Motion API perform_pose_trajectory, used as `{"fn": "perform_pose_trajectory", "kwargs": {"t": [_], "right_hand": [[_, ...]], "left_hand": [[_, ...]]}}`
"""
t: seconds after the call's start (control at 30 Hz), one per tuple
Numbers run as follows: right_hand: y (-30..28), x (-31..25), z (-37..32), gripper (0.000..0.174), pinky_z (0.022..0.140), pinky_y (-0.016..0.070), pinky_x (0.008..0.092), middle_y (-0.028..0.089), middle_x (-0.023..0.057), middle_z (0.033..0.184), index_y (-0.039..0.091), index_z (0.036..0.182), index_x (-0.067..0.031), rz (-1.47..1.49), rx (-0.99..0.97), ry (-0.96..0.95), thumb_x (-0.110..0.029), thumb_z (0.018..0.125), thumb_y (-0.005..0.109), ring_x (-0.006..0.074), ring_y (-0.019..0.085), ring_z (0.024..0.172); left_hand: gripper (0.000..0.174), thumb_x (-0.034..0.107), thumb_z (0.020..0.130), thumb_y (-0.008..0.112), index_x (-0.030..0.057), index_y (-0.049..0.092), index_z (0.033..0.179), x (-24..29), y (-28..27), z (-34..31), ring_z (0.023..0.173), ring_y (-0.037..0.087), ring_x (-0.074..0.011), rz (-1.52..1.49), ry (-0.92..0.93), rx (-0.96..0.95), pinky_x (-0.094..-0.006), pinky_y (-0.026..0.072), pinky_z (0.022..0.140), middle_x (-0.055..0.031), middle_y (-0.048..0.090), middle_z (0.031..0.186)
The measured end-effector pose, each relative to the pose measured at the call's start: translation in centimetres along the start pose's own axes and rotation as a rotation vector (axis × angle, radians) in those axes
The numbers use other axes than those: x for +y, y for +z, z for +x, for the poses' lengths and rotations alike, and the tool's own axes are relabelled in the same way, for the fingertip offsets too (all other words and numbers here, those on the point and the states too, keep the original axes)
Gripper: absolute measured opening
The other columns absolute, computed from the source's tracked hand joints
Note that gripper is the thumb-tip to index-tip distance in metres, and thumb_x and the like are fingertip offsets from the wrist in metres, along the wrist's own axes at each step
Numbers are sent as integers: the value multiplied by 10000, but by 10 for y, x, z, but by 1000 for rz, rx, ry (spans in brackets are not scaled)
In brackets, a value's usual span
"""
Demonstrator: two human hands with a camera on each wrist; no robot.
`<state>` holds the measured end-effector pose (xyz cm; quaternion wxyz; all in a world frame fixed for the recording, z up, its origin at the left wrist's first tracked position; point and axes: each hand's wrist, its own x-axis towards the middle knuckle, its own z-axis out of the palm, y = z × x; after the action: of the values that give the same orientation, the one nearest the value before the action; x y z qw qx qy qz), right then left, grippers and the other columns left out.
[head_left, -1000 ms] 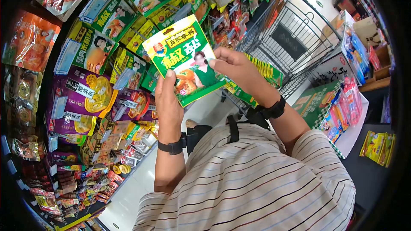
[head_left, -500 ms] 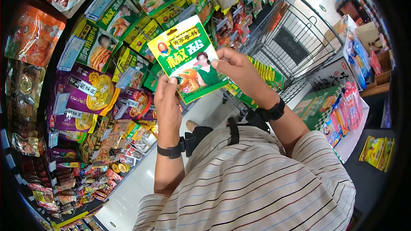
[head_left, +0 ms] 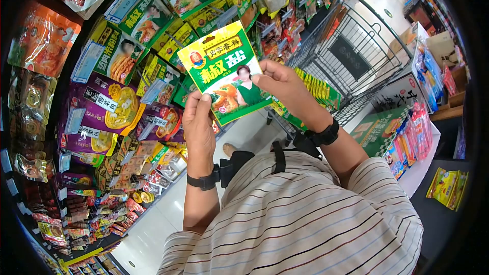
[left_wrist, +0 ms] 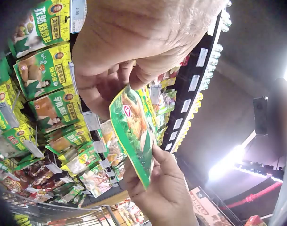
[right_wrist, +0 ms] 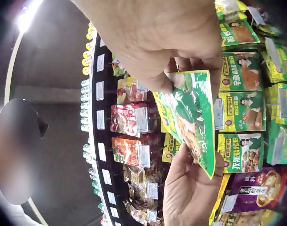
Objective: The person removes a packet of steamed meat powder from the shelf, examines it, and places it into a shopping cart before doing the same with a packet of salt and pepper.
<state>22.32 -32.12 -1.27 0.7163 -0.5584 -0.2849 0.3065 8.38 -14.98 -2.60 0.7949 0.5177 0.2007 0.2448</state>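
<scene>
Both hands hold up a green and yellow seasoning packet [head_left: 224,86] with a hang hole along its top edge. Its front, with large Chinese characters, a food picture and a person in green, faces the head camera. My left hand [head_left: 198,128] pinches the lower left edge, thumb on the front. At the right edge, my right hand [head_left: 283,84] pinches with its thumb in front and curled fingers behind. Both wrist views show the packet [left_wrist: 134,125] tilted, a thumb pressing on its face from either side.
Hanging seasoning packets [head_left: 145,18] and purple packets [head_left: 104,103] fill the shelf rack on the left. A wire shopping cart [head_left: 351,63] stands ahead on the right. Beside it are a display box of pink packets [head_left: 418,130] and yellow packets [head_left: 448,187] on a dark surface.
The packet has shifted slightly right in the head view, still between both hands. The shelf goods have moved a little right and down. Both grips look much the same.
</scene>
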Motion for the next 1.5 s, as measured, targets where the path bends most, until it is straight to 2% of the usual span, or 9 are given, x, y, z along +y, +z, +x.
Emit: {"fn": "perform_pose_trajectory", "kwargs": {"t": [0.07,0.13,0.23,0.4,0.47,0.67,1.07,1.3,1.5], "right_hand": [[1,-1,2,136,694,430,192,595,-56,881,616,1012,-32,21,40,-29,-164,987,593,-1,529,807],[8,-3,2,137,693,444,198,610,-38,889,615,1019,-24,60,118,-87,-154,979,604,0,545,817],[7,2,2,159,727,481,215,641,14,932,622,1059,-25,-45,164,-117,-147,957,628,27,587,832],[28,-5,-3,245,835,530,334,660,124,1115,650,1101,-52,-513,136,-455,-149,879,688,238,655,947],[31,-8,-6,322,880,511,334,636,164,1263,653,1158,-25,-701,41,-601,-77,844,698,273,643,1054],[38,-9,-11,243,891,509,384,659,155,1172,652,1094,-38,-570,-8,-566,-109,862,679,320,637,1045],[28,-6,6,260,764,519,353,640,153,1103,619,1140,1,-554,102,-506,-89,898,645,279,632,934],[45,-14,13,475,921,523,347,620,146,1195,522,1316,12,-266,-38,-309,-208,929,689,239,632,1092],[53,-13,23,467,894,508,313,609,103,1171,487,1320,22,87,-123,-183,-252,974,642,139,605,1026]], "left_hand": [[260,167,1011,562,12,549,1220,-1,1,2,1020,615,-142,56,20,23,-306,501,885,-87,650,1162],[322,206,1010,568,12,530,1263,2,10,2,967,594,-109,167,79,70,-260,490,800,-65,637,1155],[449,245,1003,585,-29,471,1340,6,20,-2,1169,593,-230,292,102,33,-387,498,976,-151,576,1304],[727,540,961,576,0,415,1421,4,41,-15,1222,550,-245,203,114,-203,-401,480,998,-129,524,1354],[673,504,980,565,10,425,1415,1,38,-13,1206,555,-229,68,89,-234,-387,476,996,-114,530,1345],[336,267,1052,473,43,503,1302,0,21,1,1084,634,-203,-179,-50,-87,-378,512,941,-100,640,1191],[403,304,1056,452,19,479,1339,10,16,2,1134,628,-247,-153,8,-59,-402,511,968,-136,612,1265],[615,463,1056,395,-32,451,1417,12,12,-5,1240,528,-261,261,304,-214,-378,461,1016,-164,525,1343],[374,230,1007,560,13,584,1310,41,17,-8,1150,584,-240,724,480,-150,-340,487,944,-152,564,1270]]}}
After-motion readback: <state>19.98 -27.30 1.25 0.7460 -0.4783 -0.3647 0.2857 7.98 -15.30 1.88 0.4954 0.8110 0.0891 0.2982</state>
